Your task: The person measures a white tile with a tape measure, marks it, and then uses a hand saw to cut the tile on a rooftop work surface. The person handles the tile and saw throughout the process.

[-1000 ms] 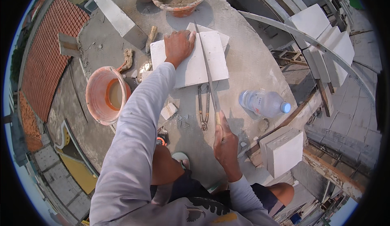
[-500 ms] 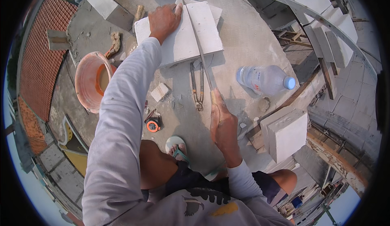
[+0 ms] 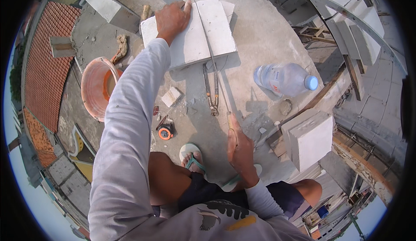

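Observation:
A flat white lightweight block (image 3: pixel 184 37) lies on the concrete, bearing on another white piece (image 3: pixel 228 9) that shows past its far edge. My left hand (image 3: pixel 172 19) presses on the block's far left part, thumb stretched out and the other fingers bent over the far edge, their tips hidden. Across the block runs the thin blade of a handsaw (image 3: pixel 212 56), seen nearly edge-on and slanting toward me. Closed round its handle is my right hand (image 3: pixel 241 149), nearer my body. Below the blade, a pair of pincers (image 3: pixel 211 91) lies on the concrete.
An orange bucket (image 3: pixel 92 89) stands left of my forearm. A tape measure (image 3: pixel 165 131) and a small block offcut (image 3: pixel 171 96) lie nearer me. To the right are a plastic bottle (image 3: pixel 284 79), a white block (image 3: pixel 308 139) and the slab's edge. Another block (image 3: pixel 108 7) sits far left.
My right hand has drawn the saw back toward me and slightly right, so less of the blade reaches over the block. The left hand stays on the block.

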Demonstrator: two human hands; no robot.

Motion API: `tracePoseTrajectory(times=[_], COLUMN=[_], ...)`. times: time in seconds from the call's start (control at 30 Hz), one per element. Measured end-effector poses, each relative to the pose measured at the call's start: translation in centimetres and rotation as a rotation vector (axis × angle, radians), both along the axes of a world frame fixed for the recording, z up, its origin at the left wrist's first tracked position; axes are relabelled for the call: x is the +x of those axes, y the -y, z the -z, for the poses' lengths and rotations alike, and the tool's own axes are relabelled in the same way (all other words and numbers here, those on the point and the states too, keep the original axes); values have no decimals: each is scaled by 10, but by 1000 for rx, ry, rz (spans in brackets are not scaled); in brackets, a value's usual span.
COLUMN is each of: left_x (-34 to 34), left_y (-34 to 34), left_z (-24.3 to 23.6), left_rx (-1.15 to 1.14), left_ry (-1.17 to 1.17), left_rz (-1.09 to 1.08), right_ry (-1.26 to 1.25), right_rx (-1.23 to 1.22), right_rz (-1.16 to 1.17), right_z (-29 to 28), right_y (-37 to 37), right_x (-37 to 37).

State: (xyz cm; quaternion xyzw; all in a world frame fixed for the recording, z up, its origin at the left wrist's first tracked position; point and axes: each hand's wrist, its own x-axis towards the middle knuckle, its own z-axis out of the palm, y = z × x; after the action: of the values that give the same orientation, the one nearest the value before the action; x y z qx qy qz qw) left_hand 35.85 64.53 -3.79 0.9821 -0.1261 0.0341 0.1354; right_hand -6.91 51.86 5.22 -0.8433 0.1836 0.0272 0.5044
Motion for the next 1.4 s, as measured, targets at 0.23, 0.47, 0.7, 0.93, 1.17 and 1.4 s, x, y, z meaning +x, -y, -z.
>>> tracePoseTrajectory(times=[0.23,0.47,0.7,0.93,1.17,1.4], left_x=[2,13,7,6,10,9], left_y=[6,-5,10,-14,-1,12], left_z=[0,-5,0,-4,3,5], left_rx=[49,20,-22,25,-57,-66], left_ry=[24,-44,-69,31,10,0], left_rz=[-43,-92,-53,-75,-44,-24], right_ry=[-266,3,67,101,206,270], right_rx=[10,-80,-101,39,22,215], right_rz=[15,-70,35,2,14,76], right_z=[-37,-10,92,-33,-12,15], right_y=[-17,60,22,22,33,16], right_x=[-16,-48,-75,-12,-54,109])
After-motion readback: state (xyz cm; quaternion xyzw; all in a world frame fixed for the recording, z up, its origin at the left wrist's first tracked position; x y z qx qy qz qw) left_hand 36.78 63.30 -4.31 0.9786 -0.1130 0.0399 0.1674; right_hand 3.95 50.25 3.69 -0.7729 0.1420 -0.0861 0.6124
